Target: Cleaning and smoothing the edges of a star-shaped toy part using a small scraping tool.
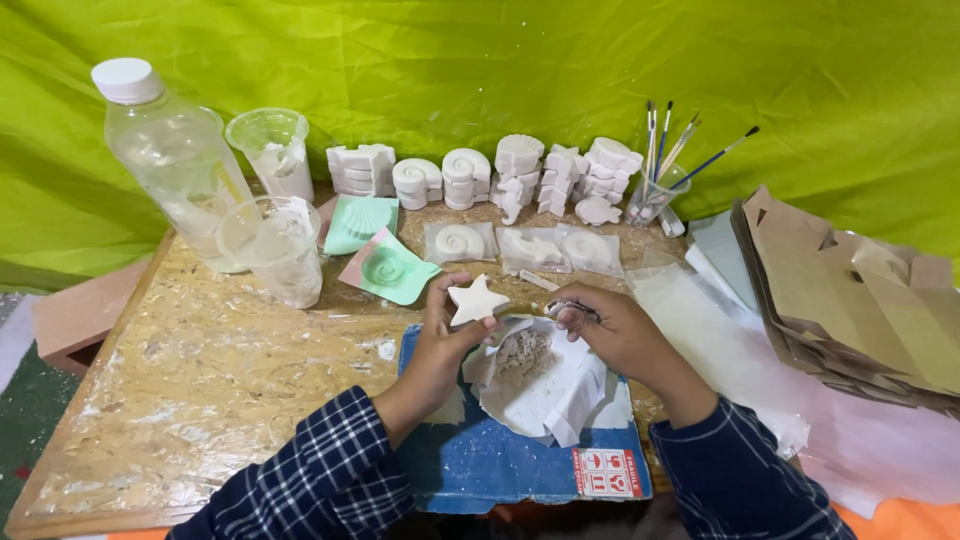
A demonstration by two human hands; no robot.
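Two hands work over a paper-lined dish (540,385) of white dust. The left hand (440,335) pinches a white star (476,299), at eleven o'clock from the dish; the right hand (615,330), fingers curled shut, grips a small tool (572,309). Farther off at twelve o'clock, white casts (480,180) stand in a row.

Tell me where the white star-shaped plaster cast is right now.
In the head view, the white star-shaped plaster cast sits centre frame, pinched in the left hand, just above the paper-lined bowl of white powder and left of the right hand.
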